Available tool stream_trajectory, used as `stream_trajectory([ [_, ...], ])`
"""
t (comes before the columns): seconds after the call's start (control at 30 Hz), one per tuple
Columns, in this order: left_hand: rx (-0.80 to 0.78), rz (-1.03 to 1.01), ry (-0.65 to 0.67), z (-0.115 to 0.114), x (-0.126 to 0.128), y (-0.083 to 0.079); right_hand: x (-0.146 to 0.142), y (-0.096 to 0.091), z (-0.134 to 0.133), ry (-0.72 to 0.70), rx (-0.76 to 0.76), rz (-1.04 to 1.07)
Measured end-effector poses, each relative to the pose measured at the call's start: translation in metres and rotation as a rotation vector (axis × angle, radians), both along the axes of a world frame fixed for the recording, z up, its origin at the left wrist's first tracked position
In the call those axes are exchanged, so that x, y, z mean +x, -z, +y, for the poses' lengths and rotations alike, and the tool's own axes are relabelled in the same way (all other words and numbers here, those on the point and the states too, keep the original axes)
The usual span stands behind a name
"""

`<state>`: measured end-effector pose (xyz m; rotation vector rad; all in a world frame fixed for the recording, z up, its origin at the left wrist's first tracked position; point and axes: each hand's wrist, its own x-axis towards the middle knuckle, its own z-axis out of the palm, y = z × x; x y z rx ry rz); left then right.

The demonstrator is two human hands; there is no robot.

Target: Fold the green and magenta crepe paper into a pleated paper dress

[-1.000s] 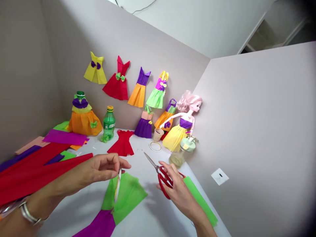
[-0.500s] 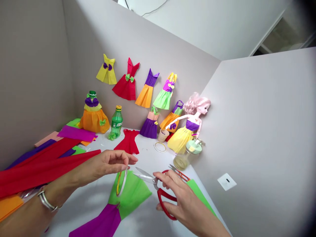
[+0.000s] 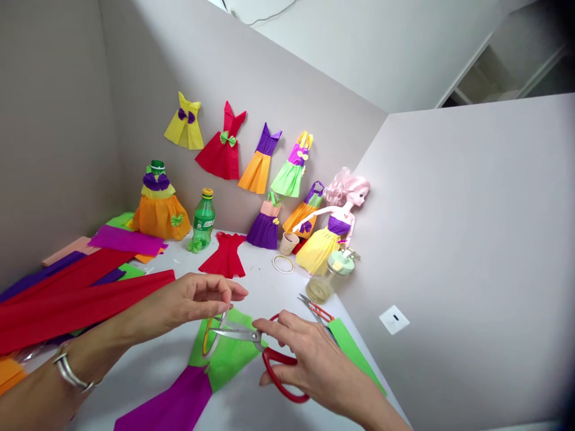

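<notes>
My left hand (image 3: 193, 302) pinches the free end of a thin roll of tape (image 3: 210, 336) that hangs above a green and purple paper dress (image 3: 211, 371) lying on the white table (image 3: 251, 407). My right hand (image 3: 309, 368) grips red-handled scissors (image 3: 265, 353). Their open blades point left and reach the tape just below my left fingertips. A second, smaller pair of scissors (image 3: 314, 308) lies on the table behind my right hand, next to a green paper strip (image 3: 354, 359).
Red crepe paper (image 3: 67, 305) and other coloured sheets lie at the left. Paper dresses (image 3: 224, 146) hang on the back wall. A dressed bottle (image 3: 157, 206), a green soda bottle (image 3: 203, 220), a red paper dress (image 3: 224, 256), a cup (image 3: 287, 243), a tape ring (image 3: 282, 264), a doll (image 3: 335, 224) and a jar (image 3: 330, 276) stand behind.
My right hand has swung the red scissors from pointing away to pointing left, and brought the blades up to the tape under my left hand. The tape roll has stayed hanging there.
</notes>
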<state>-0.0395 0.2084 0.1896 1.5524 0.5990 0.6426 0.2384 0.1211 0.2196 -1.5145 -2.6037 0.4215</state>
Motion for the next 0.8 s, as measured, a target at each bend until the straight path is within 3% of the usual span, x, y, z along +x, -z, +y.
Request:
stream_trajectory([
  [0.43, -0.022, -0.010, 0.006, -0.002, 0.005, -0.002, -0.003, 0.005, 0.000, -0.072, 0.131, -0.128],
  [0.63, -0.030, -0.056, -0.086, -0.001, 0.004, 0.002, -0.009, 0.002, -0.009, -0.051, 0.097, -0.006],
  [0.8, 0.002, -0.080, -0.210, 0.004, 0.001, -0.002, 0.006, 0.015, -0.018, 0.038, 0.118, 0.147],
])
